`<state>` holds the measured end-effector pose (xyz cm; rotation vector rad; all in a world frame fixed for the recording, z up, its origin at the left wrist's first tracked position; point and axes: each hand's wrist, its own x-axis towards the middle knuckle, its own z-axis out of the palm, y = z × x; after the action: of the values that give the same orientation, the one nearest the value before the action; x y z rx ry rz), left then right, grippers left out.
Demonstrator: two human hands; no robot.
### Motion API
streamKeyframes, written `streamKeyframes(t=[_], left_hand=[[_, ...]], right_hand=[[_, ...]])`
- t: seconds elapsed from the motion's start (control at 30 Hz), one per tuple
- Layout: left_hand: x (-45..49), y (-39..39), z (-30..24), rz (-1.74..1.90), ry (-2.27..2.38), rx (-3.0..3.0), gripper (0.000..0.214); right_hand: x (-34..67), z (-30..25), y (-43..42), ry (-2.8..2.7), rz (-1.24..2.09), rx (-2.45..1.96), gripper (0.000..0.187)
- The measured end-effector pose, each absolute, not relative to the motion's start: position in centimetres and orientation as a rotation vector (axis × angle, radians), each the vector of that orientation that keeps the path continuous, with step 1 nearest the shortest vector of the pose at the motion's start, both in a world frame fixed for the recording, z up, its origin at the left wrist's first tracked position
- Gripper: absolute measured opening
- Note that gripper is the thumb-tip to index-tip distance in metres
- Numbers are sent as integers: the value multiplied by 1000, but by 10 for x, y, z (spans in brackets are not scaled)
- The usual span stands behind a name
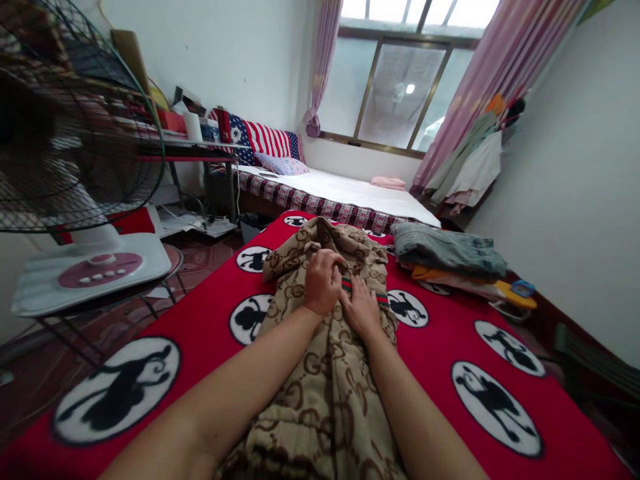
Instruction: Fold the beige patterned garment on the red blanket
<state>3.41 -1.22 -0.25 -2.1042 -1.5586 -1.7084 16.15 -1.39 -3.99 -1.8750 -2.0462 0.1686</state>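
Note:
A tan jacket (310, 340) with a brown letter pattern lies lengthwise on the red blanket (205, 320), its hood and collar end away from me. Near the upper chest, my left hand (324, 280) has its fingers curled on the fabric by the front opening, closed on the cloth. Close beside it, my right hand (363, 309) rests palm down with fingers spread over the jacket's right front. A green and red stripe (383, 299) shows next to those fingers. The gathered hem or cuff nearest me is partly hidden by my forearms.
Folded grey-blue clothes (445, 250) are stacked at the bed's right edge, by a yellow stool (517, 295). A fan (95, 267) stands on a stool at left. Behind are a cluttered desk (175, 143) and another bed (340, 183). Clothes (473, 167) hang near the curtain.

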Motion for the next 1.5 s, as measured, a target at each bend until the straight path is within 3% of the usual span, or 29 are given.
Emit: streamKeyframes(t=[0.2,0.27,0.37,0.5,0.57,0.73,0.83,1.1,1.37,1.43,1.5], left_hand=[[-44,-7,-4,-1278,-2007,-1688,87],[-76,-2,-13,-1154,-2126,-1656,94],[-120,9,-21,-1153,-2244,-1721,80],[-161,29,-2,-1091,-2285,-2006,30],[-177,39,21,-1092,-2285,-1993,17],[-212,55,90,-1297,-2266,-1746,31],[-216,57,108,-1237,-2164,-1656,31],[-79,77,59,-1015,-1601,-2387,37],[46,99,40,-584,-1254,-2560,90],[60,109,43,-482,-1349,-2526,76],[66,121,52,-412,-1475,-2488,48]], right_hand=[[159,-33,-17,-1989,247,-1849,68],[160,-34,-18,-1968,257,-1834,67],[160,-36,-18,-1938,251,-1805,65],[160,-39,-17,-1906,256,-1772,62],[161,-40,-17,-1891,268,-1758,61],[161,-40,-18,-1857,270,-1719,58],[160,-39,-19,-1834,262,-1715,57],[160,-39,-20,-1823,266,-1693,55],[160,-41,-19,-1824,281,-1672,55],[160,-41,-19,-1825,285,-1676,56],[160,-41,-20,-1823,286,-1676,56]])
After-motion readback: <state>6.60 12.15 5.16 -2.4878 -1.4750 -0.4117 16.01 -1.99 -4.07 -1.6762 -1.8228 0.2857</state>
